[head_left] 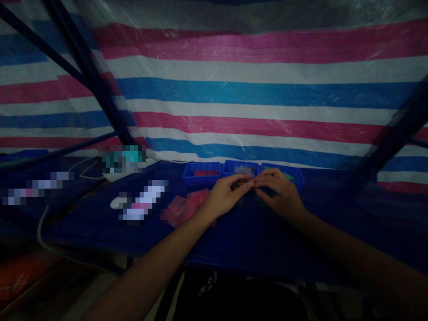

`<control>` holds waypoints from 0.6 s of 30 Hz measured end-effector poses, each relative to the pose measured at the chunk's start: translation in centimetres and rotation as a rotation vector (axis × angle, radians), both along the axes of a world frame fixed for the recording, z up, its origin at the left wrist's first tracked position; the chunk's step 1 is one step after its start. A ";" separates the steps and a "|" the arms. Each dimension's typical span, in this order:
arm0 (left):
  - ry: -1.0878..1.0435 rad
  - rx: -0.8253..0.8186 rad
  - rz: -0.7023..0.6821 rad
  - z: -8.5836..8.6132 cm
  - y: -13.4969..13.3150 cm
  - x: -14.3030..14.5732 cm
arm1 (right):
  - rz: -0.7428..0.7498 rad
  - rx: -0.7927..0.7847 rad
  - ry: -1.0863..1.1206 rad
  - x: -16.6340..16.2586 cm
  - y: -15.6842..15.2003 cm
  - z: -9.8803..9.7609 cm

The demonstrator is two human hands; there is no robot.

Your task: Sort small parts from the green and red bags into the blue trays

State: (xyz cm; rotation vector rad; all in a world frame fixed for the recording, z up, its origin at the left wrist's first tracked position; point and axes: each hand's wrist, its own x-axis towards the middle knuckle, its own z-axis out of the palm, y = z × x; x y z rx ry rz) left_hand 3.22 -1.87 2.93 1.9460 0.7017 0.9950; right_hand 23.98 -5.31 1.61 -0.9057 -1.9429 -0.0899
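My left hand point(229, 192) is closed in a pinch, thumb against fingers, above the blue table. My right hand point(280, 191) meets it fingertip to fingertip, its fingers also drawn together. Whatever lies between the fingertips is too small and dark to make out. Just behind the hands stand three blue bins: the left bin point(202, 180) holds something pink, the middle bin point(230, 163) holds clear plastic pieces, and the right bin point(299, 177) holds green pieces, partly hidden by my right hand. Beside my left forearm lies a pile of pink plastic bags point(182, 209).
On the left of the blue table point(133, 240) are a white round object point(118, 203), a blurred-out strip point(145, 200) and a white power strip point(129, 170) with cables. Dark metal posts point(110, 111) rise left and right. A striped tarp point(250, 93) hangs behind.
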 end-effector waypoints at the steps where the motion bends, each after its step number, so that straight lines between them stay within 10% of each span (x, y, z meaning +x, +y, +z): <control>1: -0.026 -0.034 0.000 -0.1 0.2 0.0 | 0.017 0.001 -0.013 -0.1 0.0 0.0; 12: -0.183 -0.077 0.048 -0.6 0.8 0.0 | -0.013 -0.053 0.086 -0.3 -0.6 0.3; 18: 0.131 0.184 0.186 0.5 -0.2 -0.5 | 0.139 -0.119 0.033 -0.9 -1.0 0.3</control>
